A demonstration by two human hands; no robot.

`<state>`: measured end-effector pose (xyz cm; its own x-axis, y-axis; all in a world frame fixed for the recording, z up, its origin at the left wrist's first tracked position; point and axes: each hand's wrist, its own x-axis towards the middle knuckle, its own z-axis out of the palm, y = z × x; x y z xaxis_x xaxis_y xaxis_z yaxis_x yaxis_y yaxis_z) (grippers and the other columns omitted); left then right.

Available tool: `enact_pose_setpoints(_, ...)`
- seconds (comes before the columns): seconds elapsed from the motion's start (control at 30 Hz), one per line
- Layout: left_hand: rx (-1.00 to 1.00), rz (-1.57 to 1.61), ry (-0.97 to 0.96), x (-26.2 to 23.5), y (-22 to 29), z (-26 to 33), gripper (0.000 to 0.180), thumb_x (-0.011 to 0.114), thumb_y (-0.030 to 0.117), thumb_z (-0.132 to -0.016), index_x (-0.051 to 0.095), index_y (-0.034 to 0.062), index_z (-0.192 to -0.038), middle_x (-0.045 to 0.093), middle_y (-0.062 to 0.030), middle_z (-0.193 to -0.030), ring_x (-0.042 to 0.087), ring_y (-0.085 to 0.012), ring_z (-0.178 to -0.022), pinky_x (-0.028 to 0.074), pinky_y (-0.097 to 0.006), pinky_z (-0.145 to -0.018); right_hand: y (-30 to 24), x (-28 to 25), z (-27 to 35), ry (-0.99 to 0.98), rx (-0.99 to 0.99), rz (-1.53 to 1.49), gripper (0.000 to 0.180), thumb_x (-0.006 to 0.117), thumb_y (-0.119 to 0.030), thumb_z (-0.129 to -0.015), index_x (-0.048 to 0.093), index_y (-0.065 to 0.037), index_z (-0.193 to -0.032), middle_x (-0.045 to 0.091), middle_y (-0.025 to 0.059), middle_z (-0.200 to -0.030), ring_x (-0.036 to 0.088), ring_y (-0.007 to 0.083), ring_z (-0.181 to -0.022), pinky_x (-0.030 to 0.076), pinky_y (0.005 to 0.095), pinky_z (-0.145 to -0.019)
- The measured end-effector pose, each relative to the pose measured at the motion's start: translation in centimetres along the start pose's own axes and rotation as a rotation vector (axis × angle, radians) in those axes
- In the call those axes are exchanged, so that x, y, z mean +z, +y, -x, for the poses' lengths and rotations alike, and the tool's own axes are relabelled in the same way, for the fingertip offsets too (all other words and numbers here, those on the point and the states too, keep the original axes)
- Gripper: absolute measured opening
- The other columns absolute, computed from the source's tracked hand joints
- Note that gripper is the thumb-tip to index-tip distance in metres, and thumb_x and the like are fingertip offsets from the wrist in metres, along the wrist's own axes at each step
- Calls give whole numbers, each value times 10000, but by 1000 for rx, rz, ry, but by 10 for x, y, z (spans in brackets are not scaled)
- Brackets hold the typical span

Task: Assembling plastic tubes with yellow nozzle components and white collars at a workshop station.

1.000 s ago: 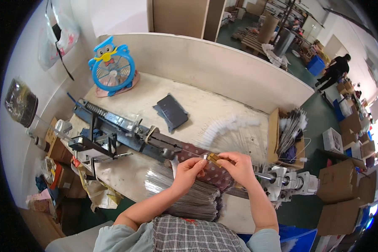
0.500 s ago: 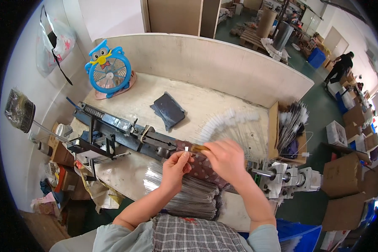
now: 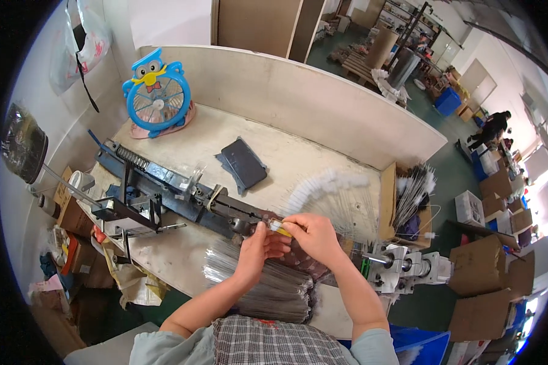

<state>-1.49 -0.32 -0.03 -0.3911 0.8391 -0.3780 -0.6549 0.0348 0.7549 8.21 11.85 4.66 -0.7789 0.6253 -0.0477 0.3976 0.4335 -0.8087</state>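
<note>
While the bench (image 3: 204, 146) spans the middle, a black metal rig (image 3: 164, 181) runs far-left to centre, w/ a silvery wire bundle (image 3: 259, 286) near side. R hand (image 3: 313, 238) pinches a small yellow tool (image 3: 279, 229) by the rig's right end; L hand (image 3: 254, 250) right beside, can't tell if gripping. Risk: tight finger room, so a slip could jab L thumb.

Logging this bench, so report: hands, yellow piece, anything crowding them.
Right hand pinching yellow piece. Left hand beside it, grip unclear. Thin-wire bundle close by, on the wearer's side.
</note>
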Motion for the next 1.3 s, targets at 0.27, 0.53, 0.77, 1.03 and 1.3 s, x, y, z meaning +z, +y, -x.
enact_pose_setpoints(0.27, 98, 323, 90, 16, -5, 2, 400, 375, 390, -972, 557, 39, -1040, 628, -82, -968, 620, -186, -884, 470, -333, -831, -8, 33, 14, 426, -396, 480, 309, 718, -244, -708, 648, -103, -974, 626, 2, -903, 558, 196, -911, 440, 365, -734)
enact_pose_setpoints(0.53, 148, 367, 77, 15, -13, -2, 105, 526, 130, -904, 555, 39, -948, 623, -62, -909, 618, -143, -843, 500, -283, -757, 2, 20, 21, 505, -520, 510, 232, 709, -183, -700, 671, -149, -927, 608, -31, -910, 547, 181, -917, 418, 346, -750)
enact_pose_setpoints(0.77, 175, 287, 128, 21, -9, -3, 54, 544, 74, -887, 551, 26, -911, 615, -63, -915, 617, -127, -823, 504, -263, -713, 9, 8, 25, 470, -535, 493, 218, 712, -170, -700, 677, -156, -915, 606, -27, -907, 546, 183, -942, 427, 345, -753)
enact_pose_setpoints(1.03, 152, 354, 105, 12, -12, -2, 87, 538, 82, -888, 559, 38, -961, 610, -43, -960, 611, -128, -866, 485, -269, -758, 0, 21, 18, 375, -532, 420, 251, 696, -143, -707, 671, -132, -956, 606, -3, -955, 547, 202, -964, 450, 361, -771)
enact_pose_setpoints(1.3, 150, 420, 70, 13, -11, -1, 227, 445, 226, -938, 548, 27, -973, 623, -78, -943, 620, -187, -884, 487, -336, -796, -7, 23, 14, 393, -531, 384, 293, 699, -165, -709, 659, -94, -991, 612, 21, -980, 556, 208, -965, 458, 366, -776)
